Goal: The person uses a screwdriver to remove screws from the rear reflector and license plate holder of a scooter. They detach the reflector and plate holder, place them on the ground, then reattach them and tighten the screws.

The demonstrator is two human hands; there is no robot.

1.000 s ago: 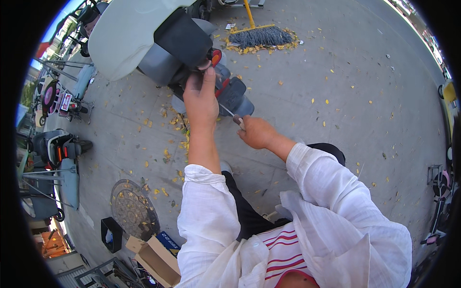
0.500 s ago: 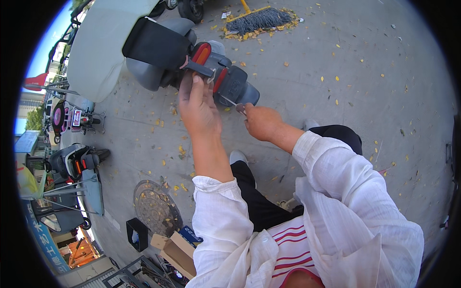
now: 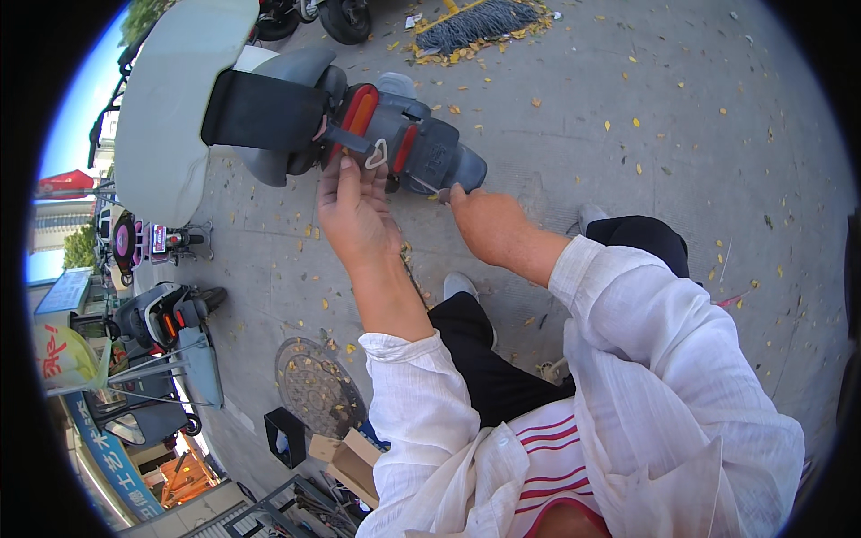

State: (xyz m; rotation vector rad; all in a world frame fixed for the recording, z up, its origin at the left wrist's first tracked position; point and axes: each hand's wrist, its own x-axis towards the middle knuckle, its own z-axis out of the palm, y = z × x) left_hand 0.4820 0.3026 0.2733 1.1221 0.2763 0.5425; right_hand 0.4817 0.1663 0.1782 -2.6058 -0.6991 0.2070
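Note:
A grey scooter rear with red and orange tail lights and a black box-like part is in the upper middle. My left hand is raised beneath the tail light, fingertips curled up at a dark bracket; what they grip is hidden. A pale loop hangs just beside those fingertips. My right hand is closed on a slim screwdriver, whose shaft points left toward the underside of the scooter's rear.
A pale panel overhangs at upper left, with parked scooters along the left. A mop head lies among leaves on the paving. A manhole cover, black container and cardboard box are lower left.
In the picture, the scooter parts have shifted left and the left hand has dropped from high on the black part to below the tail light. The right hand keeps the screwdriver.

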